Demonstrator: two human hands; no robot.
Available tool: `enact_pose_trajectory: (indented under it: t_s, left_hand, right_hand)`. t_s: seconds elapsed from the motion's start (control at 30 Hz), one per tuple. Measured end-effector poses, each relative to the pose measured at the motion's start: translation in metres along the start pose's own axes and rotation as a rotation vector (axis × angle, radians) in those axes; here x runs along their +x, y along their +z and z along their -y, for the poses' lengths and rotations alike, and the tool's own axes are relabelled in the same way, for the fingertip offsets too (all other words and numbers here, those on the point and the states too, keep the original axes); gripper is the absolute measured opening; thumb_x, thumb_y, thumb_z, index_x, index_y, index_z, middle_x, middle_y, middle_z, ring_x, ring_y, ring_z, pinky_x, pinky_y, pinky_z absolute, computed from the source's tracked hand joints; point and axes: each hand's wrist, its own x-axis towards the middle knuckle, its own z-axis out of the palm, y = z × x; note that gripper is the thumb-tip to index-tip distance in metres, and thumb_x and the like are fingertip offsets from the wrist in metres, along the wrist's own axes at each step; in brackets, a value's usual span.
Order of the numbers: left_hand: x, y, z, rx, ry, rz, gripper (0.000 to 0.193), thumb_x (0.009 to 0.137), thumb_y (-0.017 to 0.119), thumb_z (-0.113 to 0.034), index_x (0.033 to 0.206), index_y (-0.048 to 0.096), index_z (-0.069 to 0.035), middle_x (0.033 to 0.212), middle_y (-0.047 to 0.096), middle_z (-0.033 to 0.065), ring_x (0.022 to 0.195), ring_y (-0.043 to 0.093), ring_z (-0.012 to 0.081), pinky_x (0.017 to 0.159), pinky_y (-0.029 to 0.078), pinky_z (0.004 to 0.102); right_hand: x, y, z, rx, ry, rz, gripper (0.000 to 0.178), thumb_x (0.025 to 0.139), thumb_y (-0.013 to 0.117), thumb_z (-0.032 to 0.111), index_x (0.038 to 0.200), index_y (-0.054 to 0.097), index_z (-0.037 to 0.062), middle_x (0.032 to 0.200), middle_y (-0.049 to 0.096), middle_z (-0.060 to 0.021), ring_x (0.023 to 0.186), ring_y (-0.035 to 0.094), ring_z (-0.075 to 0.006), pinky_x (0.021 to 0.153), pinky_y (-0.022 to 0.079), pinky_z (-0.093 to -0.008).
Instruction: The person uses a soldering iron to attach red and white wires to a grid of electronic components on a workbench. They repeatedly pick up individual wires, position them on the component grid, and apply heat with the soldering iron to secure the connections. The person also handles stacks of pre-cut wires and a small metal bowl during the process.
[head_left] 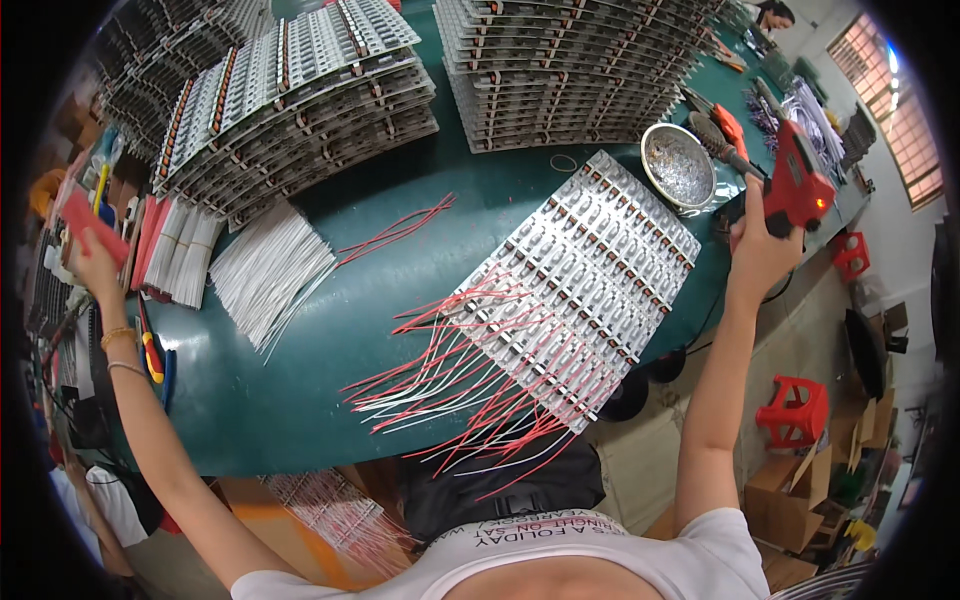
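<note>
My right hand (765,255), at the table's right edge, grips a red gun-shaped tool (805,180) with a small orange light on it. It looks like a soldering gun, and its tip is hard to make out. Out at the far left, my left hand (95,265) is closed on a flat pinkish-red piece (90,220) whose kind I cannot tell. Between the hands, a panel of small circuit boards (600,270) lies slanted on the table, untouched. Red and white wires (480,400) fan out from its near left side.
Tall stacks of circuit-board panels (310,100) line the back. A bundle of white wires (270,265) and loose red wires (400,230) lie left of centre. A round bowl (650,170) sits beyond the panel. Pliers (152,355) lie at left; a red stool (793,412) stands at right.
</note>
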Motion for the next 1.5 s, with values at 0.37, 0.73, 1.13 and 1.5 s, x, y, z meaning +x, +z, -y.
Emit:
enact_pose_trajectory:
  t_s: [0.37,0.73,1.13,1.5]
  left_hand:
    - [-0.173,-0.058,-0.185,-1.217,-0.293,0.537,0.025,0.081,0.061,-0.008,0.103,0.054,0.001,0.088,0.062,0.0094,0.081,0.062,0.0174,0.074,0.05,0.028]
    - [-0.385,-0.03,-0.362,-1.04,-0.813,1.77,0.035,0.076,0.055,-0.002,0.108,0.041,0.002,0.063,0.051,0.0052,0.046,0.051,0.0131,0.041,0.044,0.0268]
    - [-0.421,-0.018,-0.372,-0.88,-0.532,1.823,0.039,0.074,0.056,0.0,0.108,0.037,0.005,0.068,0.051,0.0079,0.045,0.052,0.0151,0.04,0.042,0.0283]
    - [-0.407,-0.023,-0.379,-0.557,-0.195,2.124,0.039,0.072,0.059,-0.006,0.108,0.045,0.0,0.073,0.057,0.0127,0.052,0.057,0.0195,0.045,0.045,0.032]
  right_hand:
    - [-0.079,-0.051,0.038,0.24,-0.044,0.151,0.042,0.081,0.057,-0.004,0.12,0.043,-0.0093,0.075,0.058,-0.0122,0.044,0.044,-0.0085,0.045,0.041,-0.0229]
    - [-0.141,-0.059,0.057,0.001,-0.062,0.802,0.021,0.079,0.064,0.004,0.098,0.059,-0.0003,0.094,0.064,-0.0072,0.074,0.059,-0.0099,0.067,0.046,-0.0236]
    - [-0.176,-0.059,-0.003,0.04,0.064,0.525,0.052,0.074,0.073,0.011,0.116,0.047,-0.005,0.096,0.065,-0.014,0.079,0.064,-0.0167,0.07,0.052,-0.0285]
    - [-0.139,-0.069,0.017,0.074,-0.08,0.2,0.02,0.084,0.057,0.0,0.103,0.056,-0.0043,0.089,0.059,-0.0113,0.076,0.053,-0.0159,0.066,0.045,-0.0313]
